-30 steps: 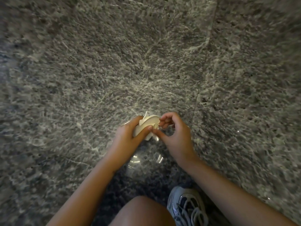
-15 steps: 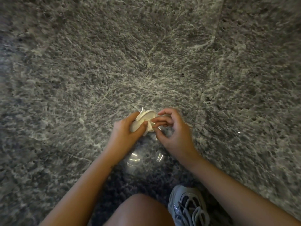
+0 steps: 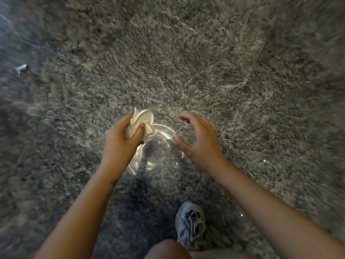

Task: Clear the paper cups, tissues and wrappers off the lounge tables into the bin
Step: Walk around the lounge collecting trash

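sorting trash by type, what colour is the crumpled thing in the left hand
Cream-white, no print showing: the crumpled paper, head view.

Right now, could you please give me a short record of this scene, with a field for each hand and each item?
left grip: holds a crumpled cream-white paper wad
right grip: fingers spread, holds nothing
clear round plastic item: low between both grips; cup or lid, cannot tell
grey speckled stone floor: under everything
small white scrap: on that floor, far left, blurred
grey-white laced shoe: bottom centre
bin: not in view
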Motion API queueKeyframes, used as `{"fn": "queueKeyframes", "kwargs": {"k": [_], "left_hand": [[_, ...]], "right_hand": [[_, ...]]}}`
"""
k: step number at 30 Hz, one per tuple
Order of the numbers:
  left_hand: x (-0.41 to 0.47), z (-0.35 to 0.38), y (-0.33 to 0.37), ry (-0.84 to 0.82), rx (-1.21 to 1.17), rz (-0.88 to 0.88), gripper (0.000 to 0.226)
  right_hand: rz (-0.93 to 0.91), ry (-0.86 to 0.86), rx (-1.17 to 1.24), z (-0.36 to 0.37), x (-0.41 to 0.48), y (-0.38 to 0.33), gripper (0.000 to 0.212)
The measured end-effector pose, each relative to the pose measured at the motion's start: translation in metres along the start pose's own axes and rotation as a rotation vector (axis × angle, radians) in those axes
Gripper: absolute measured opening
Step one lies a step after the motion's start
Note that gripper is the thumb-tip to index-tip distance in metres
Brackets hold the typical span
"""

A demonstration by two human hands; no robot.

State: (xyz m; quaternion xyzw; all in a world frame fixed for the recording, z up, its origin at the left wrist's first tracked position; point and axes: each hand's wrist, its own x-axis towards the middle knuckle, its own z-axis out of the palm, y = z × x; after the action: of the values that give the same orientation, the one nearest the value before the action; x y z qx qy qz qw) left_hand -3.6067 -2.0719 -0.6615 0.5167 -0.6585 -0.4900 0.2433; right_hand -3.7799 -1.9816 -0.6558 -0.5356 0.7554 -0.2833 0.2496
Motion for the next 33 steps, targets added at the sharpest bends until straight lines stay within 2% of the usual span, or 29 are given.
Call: {"fn": "queueKeyframes", "kwargs": {"k": [6, 11, 16, 22, 28, 33], "left_hand": [[-0.015, -0.095, 0.112, 0.111, -0.010, -0.077, 0.017], [-0.026, -0.200, 0.206, 0.241, 0.031, -0.139, 0.005], [-0.028, -0.310, 0.271, 0.411, 0.109, -0.157, 0.006], [0.004, -0.423, 0.271, 0.531, 0.086, -0.215, 0.008], [0.090, -0.526, 0.229, 0.505, 0.076, -0.230, 0.005], [0.162, -0.578, 0.187, 0.494, -0.021, -0.264, 0.024]], "right_hand": [[-0.080, -0.045, -0.015, -0.074, 0.025, -0.104, 0.050], [-0.129, -0.099, 0.010, -0.128, 0.058, -0.211, 0.039], [-0.205, -0.210, 0.038, -0.140, 0.107, -0.323, 0.034], [-0.257, -0.287, 0.009, -0.091, 0.181, -0.426, 0.035], [-0.267, -0.297, -0.038, -0.021, 0.283, -0.501, 0.035], [-0.274, -0.357, -0.072, 0.038, 0.361, -0.529, 0.037]]}}
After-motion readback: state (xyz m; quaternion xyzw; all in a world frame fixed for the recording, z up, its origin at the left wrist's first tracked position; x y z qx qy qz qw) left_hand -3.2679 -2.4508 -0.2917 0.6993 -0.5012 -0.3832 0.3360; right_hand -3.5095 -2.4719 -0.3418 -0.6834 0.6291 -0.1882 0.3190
